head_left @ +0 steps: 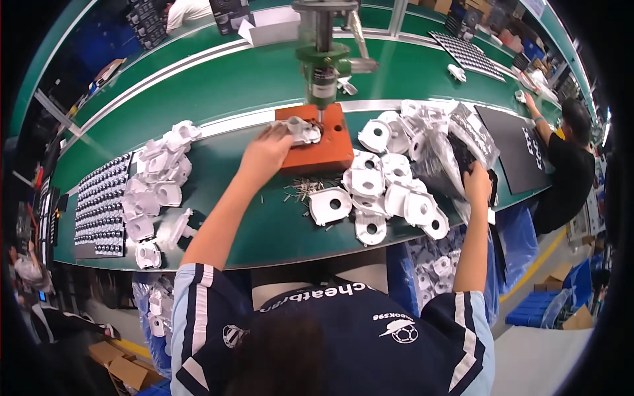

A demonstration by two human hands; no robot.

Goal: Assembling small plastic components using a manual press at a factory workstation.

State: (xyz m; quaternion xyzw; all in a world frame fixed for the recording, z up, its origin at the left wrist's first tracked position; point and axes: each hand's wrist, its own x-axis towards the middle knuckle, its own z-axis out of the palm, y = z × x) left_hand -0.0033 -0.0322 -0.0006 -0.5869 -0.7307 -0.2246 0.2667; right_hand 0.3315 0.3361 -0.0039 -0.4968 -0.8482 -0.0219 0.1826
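Note:
My left hand (265, 153) is closed on a white plastic housing (304, 131) that sits on an orange block (333, 155). Right above the block stands the green press head (322, 72), its thin tip coming down beside the housing. My right hand (477, 183) is at the opening of a clear plastic bag (444, 158) with dark pieces in it. Its fingers are curled, and what they hold is hidden. Between my hands lies a heap of white round-holed covers (366, 181). A scatter of small metal screws (305, 188) lies in front of the block.
At left are a pile of white housings (155, 171) and a tray of small dark round parts (102, 211). A black board (512, 148) lies to the right. Blue-lined bins (432, 264) of white parts stand below the table edge. A co-worker (571, 152) sits at far right.

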